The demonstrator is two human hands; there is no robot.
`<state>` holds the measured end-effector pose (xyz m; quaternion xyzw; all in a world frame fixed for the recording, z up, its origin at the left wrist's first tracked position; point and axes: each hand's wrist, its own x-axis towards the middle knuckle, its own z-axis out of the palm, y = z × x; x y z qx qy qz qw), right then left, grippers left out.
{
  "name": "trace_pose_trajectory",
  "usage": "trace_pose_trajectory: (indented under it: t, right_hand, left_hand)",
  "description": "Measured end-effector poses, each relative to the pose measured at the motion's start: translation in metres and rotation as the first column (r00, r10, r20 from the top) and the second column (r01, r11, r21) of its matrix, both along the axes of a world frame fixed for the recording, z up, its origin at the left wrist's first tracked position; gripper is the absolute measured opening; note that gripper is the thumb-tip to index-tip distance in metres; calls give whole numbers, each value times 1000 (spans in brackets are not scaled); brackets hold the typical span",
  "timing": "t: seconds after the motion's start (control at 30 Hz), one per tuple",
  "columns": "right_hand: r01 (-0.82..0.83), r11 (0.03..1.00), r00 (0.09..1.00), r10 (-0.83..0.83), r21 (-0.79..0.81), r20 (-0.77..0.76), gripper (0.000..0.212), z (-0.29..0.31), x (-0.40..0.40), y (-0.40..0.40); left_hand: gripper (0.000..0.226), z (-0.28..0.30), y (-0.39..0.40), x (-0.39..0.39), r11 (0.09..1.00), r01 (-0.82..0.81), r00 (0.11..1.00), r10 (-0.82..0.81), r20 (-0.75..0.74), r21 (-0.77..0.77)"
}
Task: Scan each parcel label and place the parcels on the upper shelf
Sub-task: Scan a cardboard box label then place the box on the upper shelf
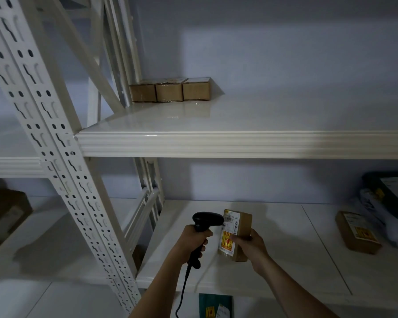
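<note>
1. Parcel (238, 232): small brown cardboard box, rectangular, held upright over the lower shelf (285, 249), its labelled face turned toward the scanner.
2. Label (230, 222) on that face: white upper part with barcodes and small print; digits near the top are too blurred to read surely. Below it a yellow and red sticker (226, 243) with symbols I cannot make out.
3. Right hand (251, 245) grips the parcel from its right side, fingers (239, 238) curled across the front face over the sticker, closed firmly on the box.
4. Left hand (193, 237) is wrapped tight round the handle of a black handheld scanner (205, 223); smooth plastic, pistol shape, head just beside the label, nearly touching. A black cable (182, 292) hangs from the handle's base.
5. Upper shelf (239, 125): glossy white board with a ribbed front edge. Three brown cartons (169, 90) stand in a row, touching, at its back left corner.
6. Upright post (62, 157): white metal, perforated with round holes and keyhole slots.
7. Lower shelf, right end: another brown box (356, 232) with a white label and yellow sticker, lying flat; behind it dark green and pale soft-pack parcels (386, 193), blurred.
8. Dim light throughout; a green parcel (215, 305) shows below the lower shelf edge.
</note>
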<state>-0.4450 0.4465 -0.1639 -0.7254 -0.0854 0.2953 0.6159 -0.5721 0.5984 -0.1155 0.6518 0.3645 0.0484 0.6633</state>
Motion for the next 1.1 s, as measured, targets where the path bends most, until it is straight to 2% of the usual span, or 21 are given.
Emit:
trace_pose_trajectory:
  t: [0.27,0.8,1.1]
  right_hand:
    - [-10,1000,1000,10,-21,-1,56,-6,3,-4]
    - [-9,1000,1000,9,-19,3,54,-5,2,1]
    - [-23,1000,1000,23,-11,7,54,-4,1,1]
  left_hand:
    - [9,-3,0,0,1000,-5,1000,5,8,-16]
    - [6,1,3,-6,1000,5,1000,-5,4,-1]
    - [12,6,6,-7,1000,3,999,-3,37,5]
